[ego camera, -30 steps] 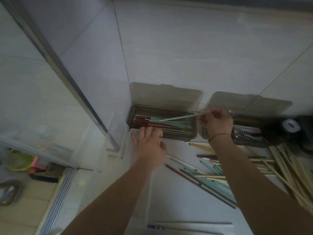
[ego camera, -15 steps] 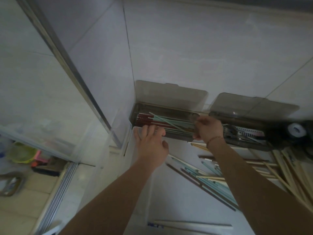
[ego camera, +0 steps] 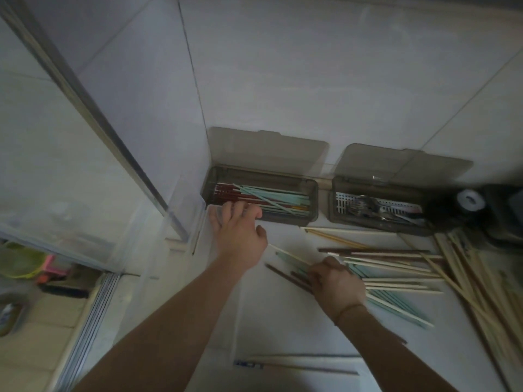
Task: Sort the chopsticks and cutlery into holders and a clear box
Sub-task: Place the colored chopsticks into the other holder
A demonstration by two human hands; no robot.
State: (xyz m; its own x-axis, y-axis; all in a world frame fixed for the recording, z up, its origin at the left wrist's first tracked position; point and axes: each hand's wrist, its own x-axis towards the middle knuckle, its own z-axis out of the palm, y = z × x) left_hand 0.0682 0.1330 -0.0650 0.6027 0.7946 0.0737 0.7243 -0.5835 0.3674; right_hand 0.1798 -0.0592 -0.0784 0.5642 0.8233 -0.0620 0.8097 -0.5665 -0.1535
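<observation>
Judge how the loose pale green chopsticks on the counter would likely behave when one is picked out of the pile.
The pale green chopsticks look thin, straight and stiff, so probably light and unbending. They lie crossed with cream chopsticks, so lifting one may shift its neighbours. Their smooth look suggests they could slip from the right hand.

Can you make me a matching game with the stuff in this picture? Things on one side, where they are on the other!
Things:
1. left hand
2. right hand
3. metal cutlery
4. roll of tape

Places:
A. inside the right holder
B. on the loose chopsticks on the counter
C. far right, beside the right holder
D. at the front edge of the left holder

Pairs: 1-D, 2-B, 3-A, 4-C
</observation>
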